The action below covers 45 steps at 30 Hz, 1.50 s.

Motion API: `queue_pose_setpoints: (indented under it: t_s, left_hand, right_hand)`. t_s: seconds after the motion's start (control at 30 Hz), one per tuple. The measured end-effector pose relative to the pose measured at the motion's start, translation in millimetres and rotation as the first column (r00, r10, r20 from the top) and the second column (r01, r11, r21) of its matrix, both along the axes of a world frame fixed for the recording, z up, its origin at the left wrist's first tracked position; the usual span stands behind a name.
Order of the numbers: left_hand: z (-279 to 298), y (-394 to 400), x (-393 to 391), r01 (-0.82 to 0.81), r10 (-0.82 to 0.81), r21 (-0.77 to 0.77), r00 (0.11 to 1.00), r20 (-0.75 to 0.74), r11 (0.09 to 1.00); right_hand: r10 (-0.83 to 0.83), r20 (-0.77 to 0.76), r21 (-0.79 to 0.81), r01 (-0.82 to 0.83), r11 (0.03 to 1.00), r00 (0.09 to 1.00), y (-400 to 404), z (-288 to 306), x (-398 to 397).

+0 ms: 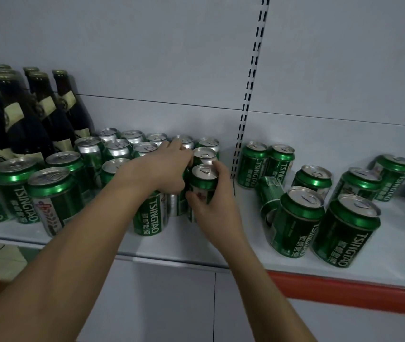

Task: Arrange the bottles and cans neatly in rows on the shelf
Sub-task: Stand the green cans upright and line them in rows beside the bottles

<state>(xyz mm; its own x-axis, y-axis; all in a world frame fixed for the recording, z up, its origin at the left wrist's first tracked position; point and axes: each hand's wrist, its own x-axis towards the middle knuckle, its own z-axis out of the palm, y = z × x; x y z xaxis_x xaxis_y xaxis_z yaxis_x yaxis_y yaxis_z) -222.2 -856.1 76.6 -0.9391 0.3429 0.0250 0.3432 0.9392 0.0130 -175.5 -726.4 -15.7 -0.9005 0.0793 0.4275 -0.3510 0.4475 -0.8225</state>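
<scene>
Cans going into rows, mid-shelf

Right hand (211,201) curls round an upright green can (202,186) at the block's right end. Left hand (169,169) rests on neighbouring cans (147,213), fingers apparently curled; its grip is partly hidden. Slide the can flush behind the row, label forward. Loose cans (347,230) and a toppled can (269,193) wait on the shelf (245,250), right.

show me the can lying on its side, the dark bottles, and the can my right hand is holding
tipped can (269,193), head view, green side wall.
dark bottles (55,119), head view, one bottle's body.
held can (203,185), head view, green upper wall.

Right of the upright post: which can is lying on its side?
The tipped can, wedged behind the nearest front can. Its base faces the camera; the other loose cans stand upright.
</scene>
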Motion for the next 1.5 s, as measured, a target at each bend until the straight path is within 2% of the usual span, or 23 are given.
queue_pose_setpoints:
  t_s: [0.1, 0.3, 0.4, 0.43, 0.5, 0.6, 0.67, 0.8, 0.97, 1.07, 1.17, 1.33, 1.5]
  left_hand:
    - [1, -3, 1, -0.021, 0.021, -0.019, 1.0, 0.006, 1.0]
    - [3, -8, 2, -0.016, 0.016, -0.009, 0.997, 0.071, 1.0]
    - [0, -10, 9, 0.001, -0.008, 0.079, 0.996, 0.086, 0.997]
    - [0, -9, 13, 0.017, -0.023, 0.128, 0.999, 0.047, 0.992]
    - [0, -2, 23, 0.078, -0.051, 0.222, 0.991, -0.125, 0.972]
    - [-3, 12, 37, 0.168, -0.036, 0.306, 0.918, -0.395, 0.937]
    - [-8, 19, 43, 0.206, -0.018, 0.36, 0.886, -0.463, 0.91]
    - [-20, 27, 46, 0.265, -0.033, 0.388, 0.858, -0.513, 0.883]
    - [-11, 46, 50, 0.29, -0.075, 0.364, 0.861, -0.502, 0.885]
    - [5, 68, 55, 0.311, -0.112, 0.348, 0.866, -0.487, 0.884]
    - [20, 103, 63, 0.332, -0.152, 0.357, 0.881, -0.448, 0.873]
    - [40, 190, 77, 0.289, -0.17, 0.454, 0.943, -0.285, 0.843]
    - [45, 301, 104, 0.295, -0.207, 0.508, 0.953, -0.222, 0.81]
  right_hand:
    - [0.02, -0.038, -0.101, -0.024, 0.995, 0.999, -7, -13, 2]
    - [0.061, -0.047, -0.121, -0.067, 0.99, 0.997, -7, -24, 2]
    - [0.098, -0.048, -0.168, -0.105, 0.98, 0.994, -8, -27, 0]
    - [0.106, -0.053, -0.186, -0.114, 0.976, 0.993, -9, -27, 0]
    - [0.112, -0.065, -0.209, -0.123, 0.97, 0.992, -9, -26, 0]
    - [0.079, -0.062, -0.237, -0.091, 0.967, 0.995, -7, -22, 3]
    - [0.022, -0.06, -0.246, -0.036, 0.969, 0.998, -5, -18, 12]
    - [-0.117, -0.161, -0.235, 0.077, 0.969, 0.98, 11, -2, 34]
    - [-0.119, -0.254, -0.089, 0.099, 0.991, 0.96, 48, 53, 59]
    - [-0.103, -0.245, 0.019, 0.111, 0.994, 0.964, 80, 81, 69]
    - [-0.17, -0.234, 0.11, 0.2, 0.974, 0.957, 123, 103, 77]
    - [-0.289, -0.155, 0.306, 0.324, 0.895, 0.945, 222, 123, 90]
    - [-0.36, -0.037, 0.425, 0.341, 0.838, 0.932, 338, 119, 121]
